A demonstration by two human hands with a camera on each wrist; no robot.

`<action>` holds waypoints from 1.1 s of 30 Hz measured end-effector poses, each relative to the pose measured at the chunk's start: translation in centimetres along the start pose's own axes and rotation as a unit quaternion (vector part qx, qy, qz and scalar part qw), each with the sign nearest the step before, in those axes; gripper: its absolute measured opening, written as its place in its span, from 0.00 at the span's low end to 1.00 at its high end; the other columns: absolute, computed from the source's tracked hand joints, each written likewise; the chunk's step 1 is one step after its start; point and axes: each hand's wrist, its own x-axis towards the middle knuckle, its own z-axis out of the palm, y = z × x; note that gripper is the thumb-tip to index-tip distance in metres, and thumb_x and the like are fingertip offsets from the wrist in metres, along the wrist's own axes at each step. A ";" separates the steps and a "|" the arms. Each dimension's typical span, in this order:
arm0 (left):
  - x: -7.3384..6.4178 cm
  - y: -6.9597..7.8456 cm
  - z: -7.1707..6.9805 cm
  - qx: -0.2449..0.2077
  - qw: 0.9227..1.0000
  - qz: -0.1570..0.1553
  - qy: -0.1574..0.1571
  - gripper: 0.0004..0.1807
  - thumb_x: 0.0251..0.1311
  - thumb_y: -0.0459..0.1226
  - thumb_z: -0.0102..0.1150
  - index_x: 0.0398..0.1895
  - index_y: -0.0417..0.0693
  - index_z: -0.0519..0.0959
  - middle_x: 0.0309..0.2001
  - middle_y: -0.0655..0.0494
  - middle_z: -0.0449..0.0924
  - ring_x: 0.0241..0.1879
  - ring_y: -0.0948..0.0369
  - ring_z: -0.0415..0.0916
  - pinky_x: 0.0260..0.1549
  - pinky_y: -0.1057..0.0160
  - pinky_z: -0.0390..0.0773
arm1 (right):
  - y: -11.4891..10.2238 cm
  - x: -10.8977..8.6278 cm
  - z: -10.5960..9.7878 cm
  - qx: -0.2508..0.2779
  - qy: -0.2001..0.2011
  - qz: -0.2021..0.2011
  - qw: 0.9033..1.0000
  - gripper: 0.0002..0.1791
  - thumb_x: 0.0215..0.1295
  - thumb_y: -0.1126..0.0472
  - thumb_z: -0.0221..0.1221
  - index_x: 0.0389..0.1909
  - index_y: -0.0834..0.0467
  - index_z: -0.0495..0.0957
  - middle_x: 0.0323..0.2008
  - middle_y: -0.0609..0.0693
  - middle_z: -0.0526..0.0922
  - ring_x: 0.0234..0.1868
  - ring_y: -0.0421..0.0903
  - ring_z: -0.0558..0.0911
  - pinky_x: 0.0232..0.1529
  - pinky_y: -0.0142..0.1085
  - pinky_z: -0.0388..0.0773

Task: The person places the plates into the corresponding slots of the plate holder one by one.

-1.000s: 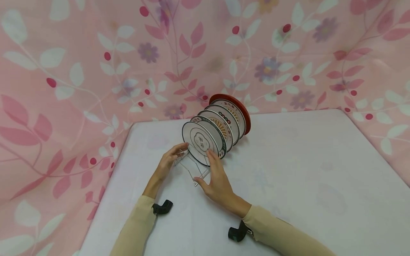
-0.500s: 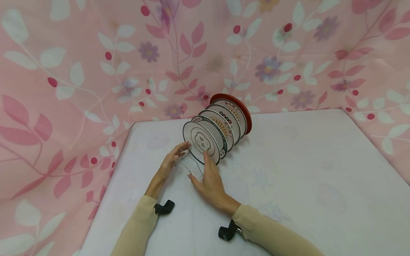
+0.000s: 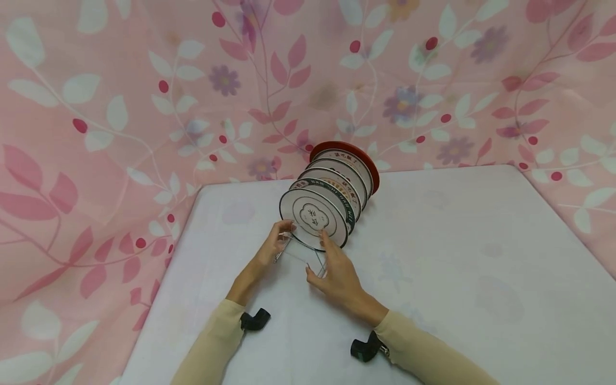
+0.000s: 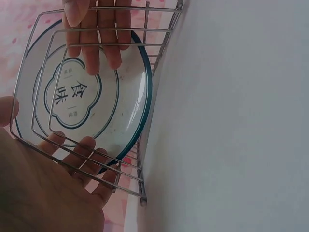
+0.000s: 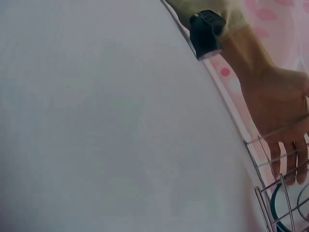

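Note:
A metal wire dish rack (image 4: 176, 17) stands on the table, mostly hidden by plates and hands in the head view. Several plates lean upright in it, one behind another. The front plate (image 3: 314, 206) is white with a dark rim and characters in its middle; an orange-red plate (image 3: 373, 174) is at the back. My left hand (image 3: 272, 246) grips the left front of the rack, fingers behind the wires and thumb outside. Opposite it, my right hand (image 3: 340, 271) holds the right side, its thumb on a wire and its fingers inside, close to the front plate.
A white cloth covers the table (image 3: 457, 256), reaching far to the right of the rack. Pink floral fabric (image 3: 308, 75) hangs just behind the plates. Black wrist devices (image 3: 255, 320) sit on both forearms, low over the cloth.
The rack has turned, its front end swinging right, so the front plate faces more toward me. Both hands have moved right with it; the right hand had first shifted slightly left.

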 end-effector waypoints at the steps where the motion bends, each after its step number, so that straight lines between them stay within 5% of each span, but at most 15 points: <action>1: 0.1 0.3 0.4 0.008 1.000 -0.003 -0.006 0.38 0.48 0.32 0.37 0.67 0.25 0.52 0.59 0.24 0.61 0.59 0.33 0.59 0.58 0.42 0.62 | 0.5 -0.1 -0.6 0.007 -0.011 -0.004 1.000 0.52 0.49 0.59 0.71 0.72 0.71 0.55 0.63 0.63 0.74 0.59 0.55 0.78 0.59 0.48 0.75; 4: 0.1 1.0 1.5 0.029 0.999 -0.008 -0.020 0.38 0.50 0.33 0.39 0.67 0.25 0.51 0.59 0.25 0.59 0.59 0.34 0.58 0.58 0.41 0.62 | 2.0 -0.3 -2.5 0.026 -0.047 -0.017 0.998 0.52 0.50 0.59 0.71 0.72 0.70 0.55 0.63 0.62 0.74 0.61 0.54 0.78 0.61 0.48 0.74; 8: -0.5 1.6 3.1 0.081 0.995 0.025 -0.047 0.34 0.67 0.42 0.40 0.70 0.31 0.48 0.62 0.33 0.58 0.62 0.42 0.58 0.59 0.42 0.62 | 4.0 -0.6 -4.9 0.048 -0.087 -0.036 0.994 0.52 0.49 0.59 0.71 0.72 0.69 0.55 0.65 0.58 0.74 0.62 0.53 0.77 0.62 0.49 0.72; 13: -0.6 2.4 5.9 0.117 0.991 0.052 -0.036 0.38 0.72 0.54 0.42 0.69 0.31 0.49 0.60 0.38 0.60 0.62 0.48 0.59 0.58 0.47 0.65 | 6.4 -1.0 -7.5 0.127 -0.127 -0.050 0.983 0.49 0.49 0.68 0.69 0.72 0.69 0.56 0.62 0.61 0.75 0.60 0.55 0.78 0.63 0.43 0.72; 22: -1.2 3.9 10.0 0.063 0.998 -0.006 0.018 0.41 0.66 0.53 0.56 0.71 0.39 0.53 0.62 0.40 0.62 0.61 0.49 0.61 0.53 0.57 0.70 | 8.3 -1.3 -11.2 0.167 -0.226 -0.003 0.960 0.50 0.50 0.73 0.69 0.73 0.58 0.55 0.66 0.57 0.71 0.64 0.55 0.74 0.65 0.49 0.68; 33: -1.0 4.8 10.7 0.054 0.998 -0.034 0.019 0.41 0.63 0.49 0.62 0.71 0.41 0.54 0.63 0.41 0.63 0.62 0.48 0.63 0.53 0.58 0.72 | 8.8 -0.9 -12.4 0.179 -0.256 0.001 0.950 0.47 0.49 0.76 0.67 0.71 0.60 0.56 0.66 0.57 0.70 0.67 0.54 0.71 0.67 0.51 0.65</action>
